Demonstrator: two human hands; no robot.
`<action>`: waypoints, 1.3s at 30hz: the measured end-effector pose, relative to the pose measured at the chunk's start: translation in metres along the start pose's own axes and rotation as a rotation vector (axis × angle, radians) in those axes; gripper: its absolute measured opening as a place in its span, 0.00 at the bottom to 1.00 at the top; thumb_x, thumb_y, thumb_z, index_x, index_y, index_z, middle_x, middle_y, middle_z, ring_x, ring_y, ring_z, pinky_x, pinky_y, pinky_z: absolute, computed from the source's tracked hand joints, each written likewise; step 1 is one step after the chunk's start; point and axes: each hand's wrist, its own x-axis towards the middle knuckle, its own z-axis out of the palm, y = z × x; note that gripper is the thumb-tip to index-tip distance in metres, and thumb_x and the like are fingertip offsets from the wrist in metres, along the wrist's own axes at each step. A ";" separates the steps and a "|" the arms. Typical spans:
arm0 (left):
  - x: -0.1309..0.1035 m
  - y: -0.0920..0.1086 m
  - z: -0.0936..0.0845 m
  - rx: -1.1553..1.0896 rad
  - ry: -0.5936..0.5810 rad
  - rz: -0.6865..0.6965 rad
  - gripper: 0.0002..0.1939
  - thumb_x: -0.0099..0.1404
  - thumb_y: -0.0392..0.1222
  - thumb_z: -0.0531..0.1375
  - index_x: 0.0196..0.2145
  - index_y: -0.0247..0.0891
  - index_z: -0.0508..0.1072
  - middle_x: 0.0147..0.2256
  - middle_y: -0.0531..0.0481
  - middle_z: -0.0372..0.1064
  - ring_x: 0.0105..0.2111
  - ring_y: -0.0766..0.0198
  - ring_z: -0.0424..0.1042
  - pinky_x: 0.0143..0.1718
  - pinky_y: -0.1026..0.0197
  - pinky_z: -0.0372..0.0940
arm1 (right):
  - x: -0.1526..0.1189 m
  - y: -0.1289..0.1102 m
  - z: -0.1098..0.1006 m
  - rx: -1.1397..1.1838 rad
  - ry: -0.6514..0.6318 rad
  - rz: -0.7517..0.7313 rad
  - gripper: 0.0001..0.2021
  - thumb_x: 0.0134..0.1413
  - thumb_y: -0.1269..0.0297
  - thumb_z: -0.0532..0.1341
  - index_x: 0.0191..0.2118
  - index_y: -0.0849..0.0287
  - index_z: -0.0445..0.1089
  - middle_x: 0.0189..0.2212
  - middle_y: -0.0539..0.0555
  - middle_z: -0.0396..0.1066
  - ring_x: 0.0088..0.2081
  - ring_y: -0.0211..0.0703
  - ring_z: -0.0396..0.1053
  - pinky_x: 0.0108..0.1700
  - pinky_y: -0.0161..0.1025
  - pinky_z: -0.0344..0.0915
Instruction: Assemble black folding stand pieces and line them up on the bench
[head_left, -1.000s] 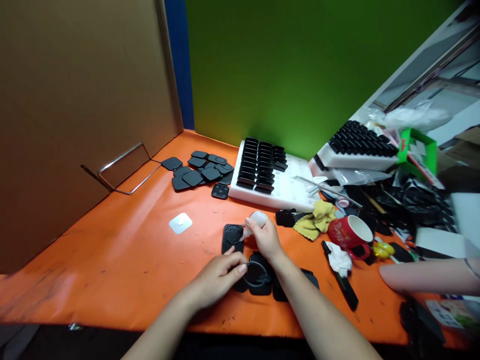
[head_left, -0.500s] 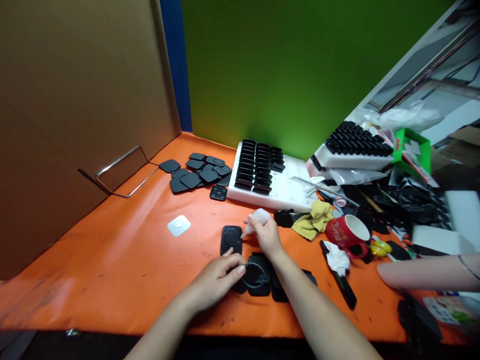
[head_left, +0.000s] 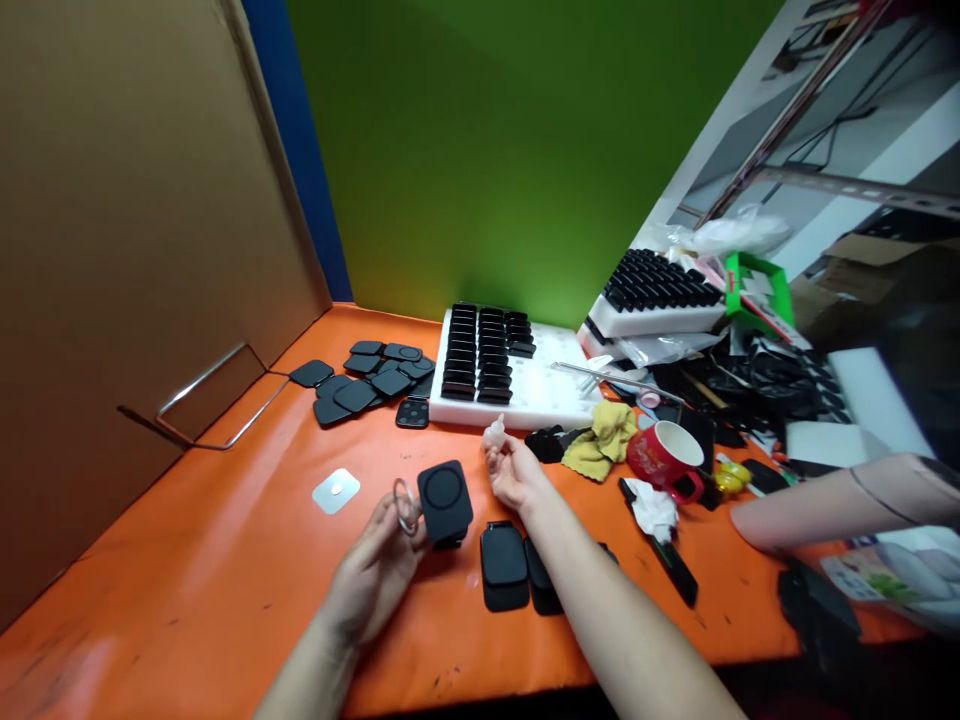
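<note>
A thin metal ring (head_left: pixel 406 507) is pinched in the fingers of my left hand (head_left: pixel 376 565). Against those same fingers, a black square-ended device (head_left: pixel 444 497) with a circle on its face is held tilted above the orange mat. My right hand (head_left: pixel 513 472) is closed round a small whitish bottle (head_left: pixel 494 434), its tip pointing up, near the front edge of the white foam tray (head_left: pixel 465 410). Black folded devices (head_left: pixel 504 567) lie beside and partly under my right forearm. Left of my left hand, a pale square plate (head_left: pixel 336 491) lies flat.
Black pads (head_left: pixel 355 395) are piled at the back left, beside a bent metal stand (head_left: pixel 202 395). On the right are a yellow cloth (head_left: pixel 600 440), a red mug (head_left: pixel 657 455), a black tool wrapped in white tissue (head_left: pixel 654 512) and a pale tube (head_left: pixel 817 500).
My left hand has lifted a black device off the mat, still with the ring. My right hand has moved away from it, and the bottle's tip has turned upward. The camera view has shifted.
</note>
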 end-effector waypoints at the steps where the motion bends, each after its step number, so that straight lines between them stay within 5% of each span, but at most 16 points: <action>1: -0.002 0.004 0.002 -0.089 0.009 -0.028 0.05 0.64 0.43 0.50 0.32 0.42 0.63 0.34 0.52 0.61 0.37 0.63 0.65 0.41 0.56 0.61 | 0.003 -0.001 0.000 0.005 0.011 -0.011 0.09 0.57 0.71 0.48 0.29 0.62 0.62 0.18 0.49 0.64 0.16 0.29 0.62 0.18 0.24 0.63; 5: -0.007 0.009 0.008 -0.284 0.065 -0.088 0.05 0.63 0.40 0.52 0.30 0.40 0.65 0.33 0.52 0.63 0.40 0.60 0.66 0.44 0.53 0.61 | -0.010 0.001 -0.007 -0.021 0.058 -0.123 0.08 0.57 0.68 0.50 0.29 0.60 0.61 0.18 0.48 0.64 0.16 0.30 0.60 0.16 0.25 0.59; 9: -0.010 0.003 0.006 0.010 0.205 0.000 0.04 0.60 0.43 0.56 0.31 0.41 0.68 0.31 0.53 0.63 0.37 0.63 0.66 0.43 0.57 0.61 | -0.059 0.018 -0.011 -0.127 0.066 -0.316 0.05 0.53 0.62 0.57 0.30 0.58 0.63 0.17 0.43 0.59 0.15 0.27 0.53 0.13 0.24 0.48; 13: -0.021 0.002 0.003 0.301 0.280 0.046 0.05 0.58 0.43 0.58 0.30 0.40 0.70 0.34 0.53 0.65 0.40 0.65 0.63 0.48 0.63 0.56 | -0.109 0.040 0.000 -0.789 -0.215 -0.579 0.05 0.50 0.63 0.60 0.30 0.59 0.68 0.27 0.49 0.67 0.28 0.34 0.62 0.29 0.30 0.60; 16: -0.031 0.006 0.003 0.717 0.316 0.110 0.09 0.60 0.47 0.55 0.31 0.41 0.70 0.37 0.50 0.64 0.44 0.60 0.62 0.51 0.57 0.54 | -0.122 0.048 0.006 -1.095 -0.268 -0.722 0.06 0.54 0.64 0.56 0.29 0.58 0.68 0.28 0.50 0.66 0.32 0.38 0.63 0.35 0.34 0.59; 21: -0.032 0.009 -0.005 1.318 0.457 0.306 0.13 0.61 0.48 0.52 0.44 0.45 0.66 0.54 0.46 0.53 0.56 0.55 0.52 0.55 0.49 0.51 | -0.097 0.036 0.005 -1.364 -0.166 -0.865 0.08 0.57 0.65 0.52 0.30 0.58 0.64 0.30 0.52 0.66 0.36 0.40 0.63 0.38 0.36 0.58; 26: -0.016 -0.001 -0.013 1.702 0.395 0.278 0.16 0.61 0.47 0.52 0.46 0.41 0.65 0.59 0.40 0.43 0.57 0.47 0.50 0.53 0.43 0.53 | -0.056 0.028 0.002 -1.672 -0.142 -0.766 0.09 0.56 0.65 0.53 0.27 0.58 0.65 0.28 0.51 0.68 0.34 0.40 0.63 0.36 0.35 0.56; 39: -0.001 -0.019 -0.010 1.807 0.402 0.268 0.12 0.60 0.47 0.53 0.38 0.40 0.66 0.59 0.37 0.45 0.57 0.47 0.52 0.53 0.41 0.51 | -0.045 0.027 0.009 -1.945 -0.011 -0.746 0.11 0.55 0.61 0.53 0.28 0.58 0.68 0.31 0.54 0.71 0.38 0.46 0.64 0.37 0.40 0.51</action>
